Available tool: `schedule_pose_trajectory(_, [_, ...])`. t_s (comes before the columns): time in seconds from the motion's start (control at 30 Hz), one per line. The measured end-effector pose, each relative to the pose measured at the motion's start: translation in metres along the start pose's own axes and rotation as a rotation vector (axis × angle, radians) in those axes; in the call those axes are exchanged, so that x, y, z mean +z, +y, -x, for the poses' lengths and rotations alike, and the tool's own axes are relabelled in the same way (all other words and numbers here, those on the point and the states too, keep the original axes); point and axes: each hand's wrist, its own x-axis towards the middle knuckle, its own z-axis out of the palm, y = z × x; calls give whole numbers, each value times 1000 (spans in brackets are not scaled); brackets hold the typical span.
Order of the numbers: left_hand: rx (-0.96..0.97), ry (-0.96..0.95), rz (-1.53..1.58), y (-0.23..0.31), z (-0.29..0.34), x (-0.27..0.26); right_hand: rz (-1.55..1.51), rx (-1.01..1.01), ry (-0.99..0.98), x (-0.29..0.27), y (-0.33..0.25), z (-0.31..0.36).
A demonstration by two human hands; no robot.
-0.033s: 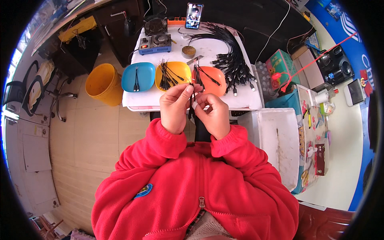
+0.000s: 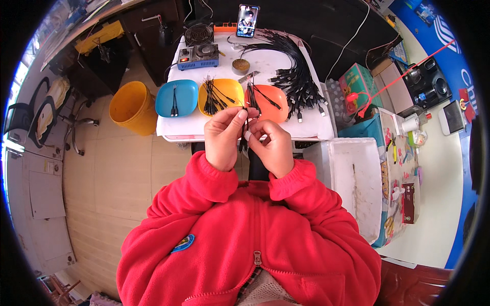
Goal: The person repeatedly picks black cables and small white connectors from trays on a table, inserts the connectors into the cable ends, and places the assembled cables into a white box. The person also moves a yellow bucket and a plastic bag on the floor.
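Over the near edge of the white-covered table, both my hands are closed on a short black cable [image 2: 244, 138] that hangs down between them. My left hand [image 2: 223, 133] pinches its upper part between thumb and fingers. Just below and to the right, my right hand [image 2: 273, 147] grips it with thumb and forefinger. The cable's upper tip is too small to make out. Beyond my hands stand a blue dish [image 2: 188, 104] with a few black cables, a yellow dish [image 2: 233, 84] with several, and an orange dish [image 2: 278, 111] with several more.
A large bundle of black cables [image 2: 293, 76] with metal plugs lies at the table's right. Farther back are a blue heating device [image 2: 198, 63], a fan [image 2: 199, 34], a small bowl [image 2: 241, 66] and a phone [image 2: 247, 21]. A yellow bucket [image 2: 131, 109] stands left, a white foam box [image 2: 357, 183] right.
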Motion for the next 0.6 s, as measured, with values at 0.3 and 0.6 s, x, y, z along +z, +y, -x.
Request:
schedule_pose_trajectory(0.3, [164,-182,-316,3,23,4,-44,-155,-36,-36,-20,-9])
schedule_pose_trajectory(0.6, [-211,-368,13,15,33,1,-1016,479,-349,-36,-8,-4])
